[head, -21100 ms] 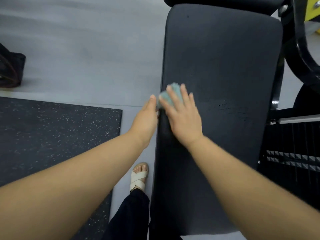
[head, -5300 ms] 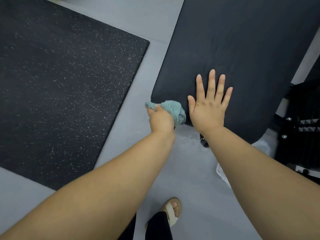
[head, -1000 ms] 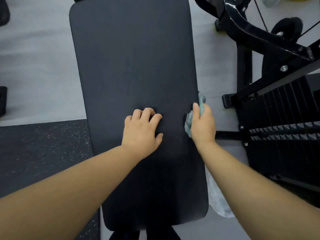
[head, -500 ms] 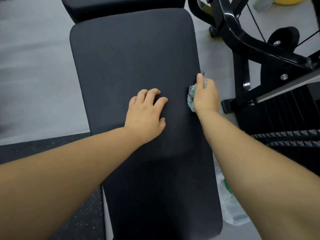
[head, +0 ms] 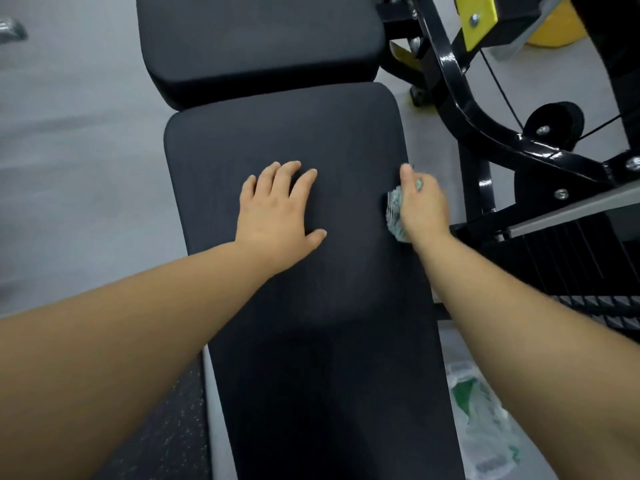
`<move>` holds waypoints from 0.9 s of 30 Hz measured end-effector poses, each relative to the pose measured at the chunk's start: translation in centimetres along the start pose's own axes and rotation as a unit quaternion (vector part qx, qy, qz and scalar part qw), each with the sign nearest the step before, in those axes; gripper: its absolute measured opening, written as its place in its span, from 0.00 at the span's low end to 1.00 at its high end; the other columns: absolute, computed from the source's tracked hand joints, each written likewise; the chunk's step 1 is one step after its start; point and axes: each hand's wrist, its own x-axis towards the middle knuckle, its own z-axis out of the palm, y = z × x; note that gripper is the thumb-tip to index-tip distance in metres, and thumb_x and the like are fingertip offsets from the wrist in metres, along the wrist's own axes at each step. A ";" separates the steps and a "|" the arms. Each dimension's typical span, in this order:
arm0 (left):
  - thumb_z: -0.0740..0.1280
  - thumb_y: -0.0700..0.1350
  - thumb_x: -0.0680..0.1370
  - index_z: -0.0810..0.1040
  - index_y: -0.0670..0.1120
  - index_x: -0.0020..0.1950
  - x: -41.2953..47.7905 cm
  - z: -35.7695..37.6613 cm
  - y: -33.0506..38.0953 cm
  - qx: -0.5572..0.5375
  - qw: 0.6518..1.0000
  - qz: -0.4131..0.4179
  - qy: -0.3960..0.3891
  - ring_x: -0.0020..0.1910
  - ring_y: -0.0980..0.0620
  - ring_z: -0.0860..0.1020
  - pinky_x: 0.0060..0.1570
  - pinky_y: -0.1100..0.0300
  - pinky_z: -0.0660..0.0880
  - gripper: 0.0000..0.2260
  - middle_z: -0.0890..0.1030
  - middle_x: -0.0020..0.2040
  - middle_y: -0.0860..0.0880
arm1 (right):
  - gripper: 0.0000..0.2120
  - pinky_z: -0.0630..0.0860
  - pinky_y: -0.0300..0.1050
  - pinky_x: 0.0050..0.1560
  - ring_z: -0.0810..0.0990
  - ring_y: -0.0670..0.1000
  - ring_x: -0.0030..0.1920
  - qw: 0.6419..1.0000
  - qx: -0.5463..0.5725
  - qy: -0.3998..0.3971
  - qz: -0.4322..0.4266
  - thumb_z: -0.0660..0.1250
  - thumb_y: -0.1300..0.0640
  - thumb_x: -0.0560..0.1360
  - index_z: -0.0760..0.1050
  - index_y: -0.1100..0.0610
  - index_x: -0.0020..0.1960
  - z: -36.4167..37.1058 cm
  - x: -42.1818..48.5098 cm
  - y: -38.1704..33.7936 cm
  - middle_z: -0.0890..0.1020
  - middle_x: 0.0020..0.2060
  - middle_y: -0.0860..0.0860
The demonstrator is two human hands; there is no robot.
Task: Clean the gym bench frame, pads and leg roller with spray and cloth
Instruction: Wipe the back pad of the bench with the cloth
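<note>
Left grip (head: 278,216) rests palm-down on the middle of the long black pad (head: 311,341), fingers relaxed and slightly spread, holding nothing. Right grip (head: 424,206) is curled round a bunched teal cloth (head: 394,211), pressing it against the pad's right edge, about level with the left grip. Second black pad (head: 259,39) sits just beyond the long one, black machine frame (head: 485,135) to the right, clear plastic bag (head: 485,431) on the grey floor (head: 69,140) beside the pad.

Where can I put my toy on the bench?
Long pad is bare between left hand and upper pad, and at its near end. Grey floor on its left. Crowded right: right hand gripping cloth, machine frame, plastic bag.
</note>
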 end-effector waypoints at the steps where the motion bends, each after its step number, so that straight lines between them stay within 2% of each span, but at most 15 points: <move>1: 0.63 0.63 0.73 0.50 0.50 0.77 0.3 -0.1 -0.1 0.017 1.000 0.003 -0.009 0.76 0.46 0.49 0.73 0.47 0.49 0.38 0.52 0.76 0.49 | 0.18 0.67 0.46 0.47 0.72 0.51 0.45 1.000 -0.003 0.005 -0.010 0.51 0.38 0.79 0.68 0.50 0.43 0.4 1.3 -1.3 0.74 0.43 0.49; 2: 0.63 0.64 0.73 0.50 0.50 0.77 0.5 0.0 -0.2 0.032 0.999 0.005 -0.017 0.76 0.46 0.49 0.73 0.47 0.50 0.39 0.52 0.76 0.49 | 0.18 0.67 0.46 0.46 0.71 0.51 0.44 1.000 -0.001 0.010 -0.012 0.51 0.38 0.79 0.67 0.50 0.42 0.7 2.0 -2.2 0.74 0.42 0.48; 4: 0.63 0.65 0.72 0.51 0.51 0.76 0.5 0.0 -0.3 0.047 0.999 0.006 -0.021 0.75 0.46 0.52 0.71 0.47 0.52 0.39 0.53 0.76 0.50 | 0.18 0.67 0.44 0.46 0.72 0.50 0.44 1.000 0.007 0.018 -0.010 0.51 0.39 0.79 0.70 0.52 0.47 0.8 1.8 -2.3 0.74 0.41 0.46; 8: 0.66 0.66 0.69 0.60 0.52 0.72 1.4 -0.9 -0.1 0.055 0.998 0.014 -0.022 0.67 0.46 0.61 0.64 0.48 0.60 0.37 0.61 0.71 0.51 | 0.15 0.65 0.43 0.42 0.73 0.50 0.40 1.000 -0.002 -0.005 0.008 0.53 0.42 0.80 0.69 0.53 0.49 -0.4 -2.3 1.5 0.73 0.36 0.45; 10: 0.68 0.64 0.69 0.66 0.53 0.68 2.5 -1.8 -0.6 0.012 1.000 0.006 -0.009 0.63 0.46 0.65 0.60 0.50 0.63 0.32 0.66 0.66 0.51 | 0.16 0.69 0.46 0.43 0.74 0.51 0.41 0.999 0.003 -0.024 0.023 0.53 0.42 0.80 0.70 0.54 0.47 -1.2 -3.6 2.9 0.75 0.37 0.48; 12: 0.70 0.61 0.69 0.68 0.54 0.67 3.4 -2.4 -1.6 -0.046 0.999 -0.021 0.009 0.64 0.46 0.64 0.62 0.50 0.62 0.30 0.67 0.65 0.51 | 0.17 0.68 0.45 0.42 0.73 0.51 0.41 0.999 -0.001 -0.039 0.021 0.53 0.42 0.80 0.69 0.53 0.42 -1.4 -2.6 2.3 0.74 0.35 0.48; 14: 0.71 0.61 0.68 0.64 0.54 0.71 3.8 -2.5 -2.3 -0.052 0.998 -0.041 0.015 0.70 0.45 0.58 0.68 0.49 0.57 0.35 0.62 0.70 0.49 | 0.17 0.65 0.43 0.42 0.73 0.51 0.42 0.999 -0.015 -0.040 0.000 0.53 0.40 0.79 0.69 0.51 0.42 -1.0 0.2 -0.5 0.74 0.36 0.47; 17: 0.70 0.64 0.67 0.54 0.55 0.76 3.9 -2.2 -2.3 -0.017 0.998 -0.056 -0.003 0.74 0.45 0.50 0.71 0.48 0.51 0.42 0.53 0.75 0.49 | 0.22 0.67 0.43 0.48 0.73 0.52 0.49 0.999 -0.016 -0.010 -0.038 0.54 0.40 0.79 0.73 0.58 0.56 0.2 5.6 -6.4 0.77 0.48 0.51; 19: 0.70 0.65 0.66 0.54 0.56 0.75 4.2 -2.1 -2.1 -0.009 0.998 -0.062 0.002 0.73 0.45 0.53 0.70 0.48 0.53 0.43 0.54 0.75 0.50 | 0.23 0.67 0.43 0.49 0.74 0.51 0.52 0.999 -0.015 0.006 -0.051 0.53 0.40 0.79 0.72 0.56 0.61 0.8 7.8 -9.1 0.77 0.52 0.50; 21: 0.71 0.66 0.65 0.55 0.57 0.75 4.6 -2.3 -2.2 -0.003 0.998 -0.067 0.010 0.71 0.46 0.57 0.68 0.49 0.57 0.44 0.57 0.74 0.51 | 0.22 0.66 0.43 0.47 0.74 0.51 0.51 0.999 0.000 0.017 -0.052 0.53 0.40 0.79 0.73 0.55 0.60 1.3 8.1 -9.6 0.77 0.49 0.48; 24: 0.69 0.69 0.62 0.52 0.55 0.75 5.2 -2.5 -2.5 0.027 0.998 -0.059 0.007 0.66 0.46 0.61 0.63 0.50 0.61 0.48 0.60 0.70 0.51 | 0.20 0.68 0.44 0.47 0.75 0.52 0.49 0.999 0.021 0.016 -0.037 0.54 0.41 0.79 0.72 0.56 0.58 0.8 6.1 -6.8 0.77 0.46 0.48; 27: 0.68 0.72 0.61 0.52 0.54 0.75 5.6 -2.5 -3.2 0.046 0.998 -0.036 0.017 0.64 0.46 0.62 0.63 0.50 0.60 0.49 0.61 0.67 0.51 | 0.19 0.66 0.42 0.47 0.74 0.50 0.48 0.999 0.002 0.000 -0.045 0.54 0.43 0.80 0.72 0.55 0.58 -0.2 4.3 -4.6 0.76 0.45 0.48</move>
